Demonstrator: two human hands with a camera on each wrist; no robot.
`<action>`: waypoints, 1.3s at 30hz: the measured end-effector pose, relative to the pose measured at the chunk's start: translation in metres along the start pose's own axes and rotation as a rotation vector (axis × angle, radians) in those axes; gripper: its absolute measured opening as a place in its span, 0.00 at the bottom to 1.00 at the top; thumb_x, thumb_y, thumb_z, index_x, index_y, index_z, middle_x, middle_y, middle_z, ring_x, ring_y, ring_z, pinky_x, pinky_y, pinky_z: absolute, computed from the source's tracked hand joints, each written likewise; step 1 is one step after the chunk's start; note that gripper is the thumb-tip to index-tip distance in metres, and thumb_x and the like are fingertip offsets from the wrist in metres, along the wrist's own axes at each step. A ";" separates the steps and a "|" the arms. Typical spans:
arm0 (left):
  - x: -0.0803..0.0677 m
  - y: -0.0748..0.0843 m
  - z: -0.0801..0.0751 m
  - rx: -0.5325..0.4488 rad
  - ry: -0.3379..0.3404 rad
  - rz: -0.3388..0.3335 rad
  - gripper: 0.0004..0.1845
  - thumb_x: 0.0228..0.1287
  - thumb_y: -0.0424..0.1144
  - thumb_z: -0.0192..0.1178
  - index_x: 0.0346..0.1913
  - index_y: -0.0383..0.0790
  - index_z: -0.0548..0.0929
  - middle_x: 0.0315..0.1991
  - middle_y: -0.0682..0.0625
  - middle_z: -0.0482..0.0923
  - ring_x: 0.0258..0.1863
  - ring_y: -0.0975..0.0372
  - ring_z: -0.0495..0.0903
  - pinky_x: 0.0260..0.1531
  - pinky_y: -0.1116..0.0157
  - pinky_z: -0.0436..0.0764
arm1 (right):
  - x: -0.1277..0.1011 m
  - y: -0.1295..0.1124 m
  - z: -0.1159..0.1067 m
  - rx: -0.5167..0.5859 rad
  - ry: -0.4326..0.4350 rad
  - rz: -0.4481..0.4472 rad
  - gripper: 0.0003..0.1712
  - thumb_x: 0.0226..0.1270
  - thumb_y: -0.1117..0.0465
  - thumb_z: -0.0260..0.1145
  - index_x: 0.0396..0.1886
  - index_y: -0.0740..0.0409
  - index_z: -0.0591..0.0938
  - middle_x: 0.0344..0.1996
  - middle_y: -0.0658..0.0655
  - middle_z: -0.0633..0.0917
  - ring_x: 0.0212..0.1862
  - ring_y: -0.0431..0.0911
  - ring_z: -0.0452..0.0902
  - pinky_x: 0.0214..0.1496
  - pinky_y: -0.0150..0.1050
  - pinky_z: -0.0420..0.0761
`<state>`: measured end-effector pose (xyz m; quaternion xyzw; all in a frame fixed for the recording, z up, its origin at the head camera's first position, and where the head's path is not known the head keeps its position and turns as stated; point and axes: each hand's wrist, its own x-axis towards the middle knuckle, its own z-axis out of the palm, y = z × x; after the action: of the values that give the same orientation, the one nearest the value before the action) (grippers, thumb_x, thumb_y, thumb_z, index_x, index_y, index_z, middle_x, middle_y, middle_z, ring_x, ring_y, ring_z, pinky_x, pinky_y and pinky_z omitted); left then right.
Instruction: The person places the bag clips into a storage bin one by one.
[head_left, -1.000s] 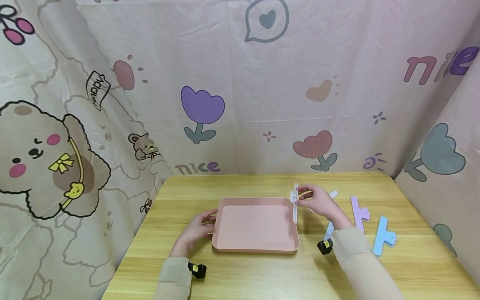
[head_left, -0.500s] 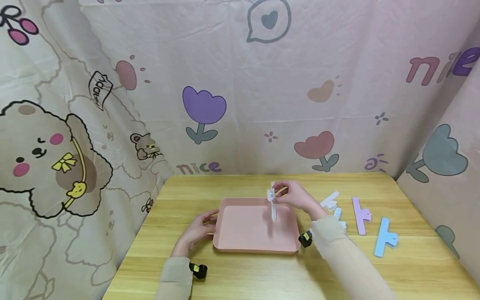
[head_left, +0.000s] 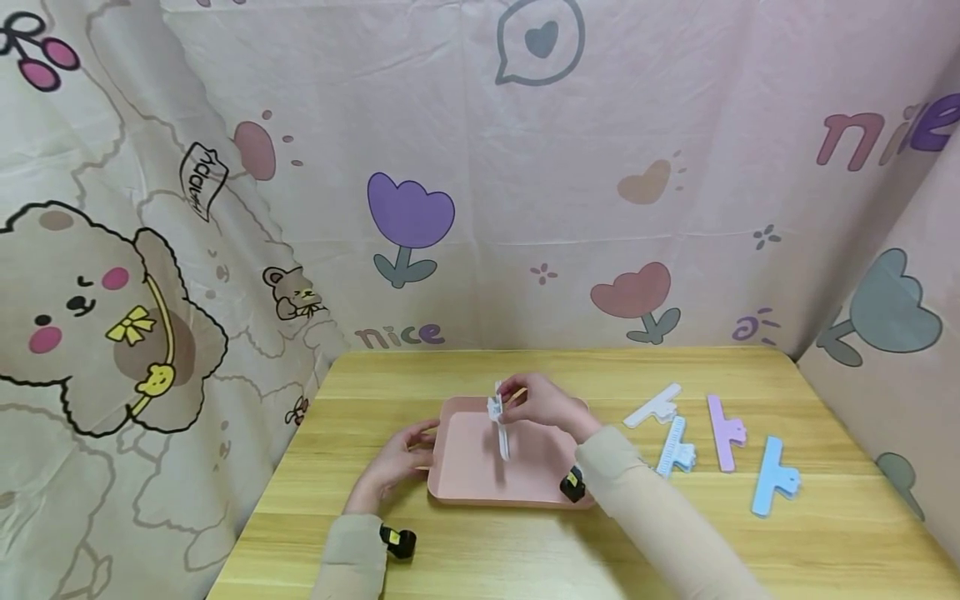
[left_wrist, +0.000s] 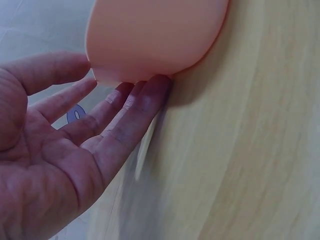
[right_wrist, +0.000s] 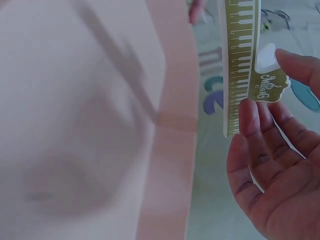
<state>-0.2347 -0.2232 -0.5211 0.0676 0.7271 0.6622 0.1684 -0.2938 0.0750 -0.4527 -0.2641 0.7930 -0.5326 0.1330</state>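
Note:
My right hand [head_left: 545,406] pinches a long white clip [head_left: 503,442] above the pink tray [head_left: 468,479], off its floor. In the right wrist view this clip [right_wrist: 241,55] shows gold-and-white piano keys and the word "Music". The thumb of that hand [right_wrist: 280,165] presses its white lever and the fingertips lie against the opposite side. My left hand [head_left: 399,457] touches the tray's left side. Seen from the left wrist, the left hand [left_wrist: 75,135] has extended fingers meeting the tray's outer wall [left_wrist: 155,35], with the thumb at its edge.
Right of the tray, a white clip [head_left: 651,408], a pale clip with key marks [head_left: 673,448], a purple clip [head_left: 722,433] and a blue clip [head_left: 774,479] lie on the wooden table [head_left: 510,550]. A printed cloth [head_left: 487,167] hangs behind the table's back edge.
My right hand has carried the clip leftward from the tray's right edge to over its middle. Two pale clips at right are more fully uncovered. The left hand stays at the tray's side.

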 end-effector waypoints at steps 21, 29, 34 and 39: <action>-0.001 0.001 0.001 0.004 -0.001 0.002 0.37 0.60 0.22 0.57 0.73 0.30 0.59 0.63 0.27 0.65 0.55 0.41 0.75 0.47 0.51 0.82 | 0.027 0.004 0.048 -0.120 -0.067 0.054 0.21 0.46 0.69 0.78 0.42 0.66 0.83 0.34 0.55 0.84 0.36 0.42 0.78 0.38 0.32 0.81; -0.001 0.002 0.001 -0.004 -0.008 0.003 0.37 0.60 0.22 0.57 0.73 0.30 0.59 0.63 0.27 0.65 0.53 0.44 0.76 0.47 0.52 0.82 | 0.028 0.002 0.055 -0.125 -0.118 0.078 0.28 0.53 0.67 0.75 0.55 0.70 0.79 0.43 0.62 0.84 0.44 0.48 0.80 0.47 0.38 0.81; -0.001 0.002 0.002 0.007 0.001 0.001 0.37 0.60 0.22 0.58 0.73 0.30 0.59 0.62 0.27 0.66 0.52 0.46 0.77 0.46 0.52 0.82 | 0.022 -0.005 0.045 -0.081 -0.158 0.077 0.28 0.59 0.66 0.72 0.59 0.71 0.77 0.48 0.65 0.83 0.49 0.53 0.79 0.49 0.41 0.82; -0.002 0.002 0.003 0.015 0.021 -0.012 0.38 0.59 0.22 0.58 0.73 0.31 0.60 0.62 0.29 0.67 0.52 0.46 0.78 0.47 0.51 0.82 | 0.011 -0.013 0.024 -0.054 -0.139 0.071 0.26 0.61 0.63 0.72 0.58 0.67 0.78 0.48 0.65 0.82 0.48 0.53 0.79 0.41 0.39 0.83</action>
<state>-0.2322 -0.2211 -0.5193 0.0576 0.7340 0.6564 0.1645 -0.2872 0.0461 -0.4494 -0.2754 0.8049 -0.4864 0.1995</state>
